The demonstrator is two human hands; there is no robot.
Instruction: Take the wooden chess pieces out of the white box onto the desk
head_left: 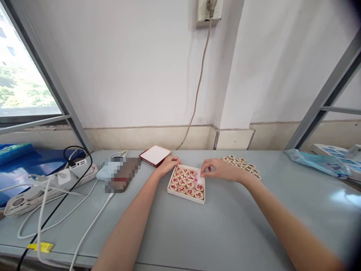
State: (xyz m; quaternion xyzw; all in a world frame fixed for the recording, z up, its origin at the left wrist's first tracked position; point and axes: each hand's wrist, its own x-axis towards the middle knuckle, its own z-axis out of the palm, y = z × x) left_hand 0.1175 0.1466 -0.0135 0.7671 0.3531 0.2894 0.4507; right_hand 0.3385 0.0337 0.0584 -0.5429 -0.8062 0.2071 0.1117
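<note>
A shallow white box (186,199) sits on the desk in front of me, filled with rows of round xiangqi pieces (182,182) marked in red. Some pink print shows on its floor at the far right, where pieces are absent. My left hand (168,166) grips the box's far left corner, fingers over the rim. At the right rim, my right hand (218,168) has its thumb and fingers pinched together over the gap; anything between them is hidden. Just beyond that hand lies a cluster of loose xiangqi pieces (239,162), mostly dark-marked and partly covered by it.
Behind my left hand rests a dark red box lid (155,155) with its white inside up. A phone (126,175), white cables and a power strip (50,188) occupy the left. A blue plastic packet (316,162) lies far right. The wall (141,75) borders the desk.
</note>
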